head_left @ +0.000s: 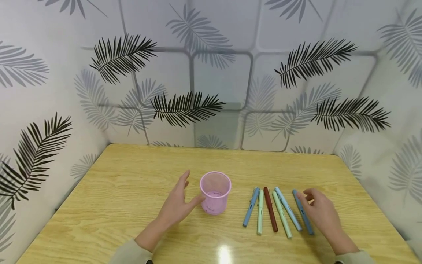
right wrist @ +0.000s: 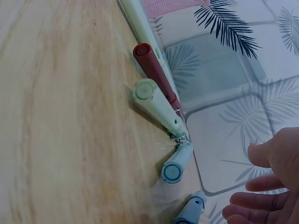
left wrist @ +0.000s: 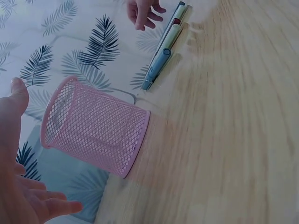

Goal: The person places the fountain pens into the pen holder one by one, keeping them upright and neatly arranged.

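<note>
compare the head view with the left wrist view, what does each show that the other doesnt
Only the head view shows all six pens fanned out on the table, and both sleeves. Only the left wrist view shows the pink cup's mesh wall close up. Both show the left hand open beside the cup, and the right hand by the pens.

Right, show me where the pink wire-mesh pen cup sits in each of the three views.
Head view: the pink wire-mesh pen cup stands upright at centre of the wooden table, beside the left hand.
Left wrist view: it fills the left-centre, appearing tilted, next to that hand.
Right wrist view: only its base edge shows at the top.
Shared landmark: the dark red pen.
</note>
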Tool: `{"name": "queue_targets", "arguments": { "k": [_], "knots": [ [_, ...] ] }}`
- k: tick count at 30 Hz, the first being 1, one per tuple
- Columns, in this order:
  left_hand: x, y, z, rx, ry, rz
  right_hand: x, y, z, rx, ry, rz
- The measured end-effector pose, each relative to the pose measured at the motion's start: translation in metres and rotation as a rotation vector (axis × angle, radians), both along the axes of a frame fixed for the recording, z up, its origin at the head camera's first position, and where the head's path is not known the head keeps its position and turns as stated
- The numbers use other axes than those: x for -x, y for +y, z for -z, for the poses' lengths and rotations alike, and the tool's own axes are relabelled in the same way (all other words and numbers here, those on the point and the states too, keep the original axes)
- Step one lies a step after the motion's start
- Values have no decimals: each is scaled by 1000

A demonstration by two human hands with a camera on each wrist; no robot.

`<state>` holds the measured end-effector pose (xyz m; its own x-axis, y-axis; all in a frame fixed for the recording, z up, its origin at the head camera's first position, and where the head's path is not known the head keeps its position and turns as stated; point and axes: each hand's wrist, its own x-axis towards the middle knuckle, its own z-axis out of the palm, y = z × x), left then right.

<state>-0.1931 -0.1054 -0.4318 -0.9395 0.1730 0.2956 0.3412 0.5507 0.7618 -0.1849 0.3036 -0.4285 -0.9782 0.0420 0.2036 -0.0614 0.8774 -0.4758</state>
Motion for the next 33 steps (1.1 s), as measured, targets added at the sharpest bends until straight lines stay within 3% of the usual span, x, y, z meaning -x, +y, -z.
{"name": "queue_targets", "arguments": {
  "k": [6, 14, 19, 22, 28, 33],
  "knots": [
    [3, 9, 4, -203, -69, 73, 3, 4, 6, -26, -66, -14],
    [5, 19, 14, -283, -127, 145, 2, 7, 13, -45, -138, -26],
    [9, 23, 15, -327, -110, 157, 5, 3, 14, -51, -166, -19],
    [8, 26, 10, -352, -114, 178, 7, 1, 14, -65, -193, -5],
    [-3, 32, -14, -384, -122, 231, 11, -2, 14, -89, -248, 31],
    [-1, 33, -11, -361, -114, 217, 15, -3, 14, -91, -265, 45]
  ]
}}
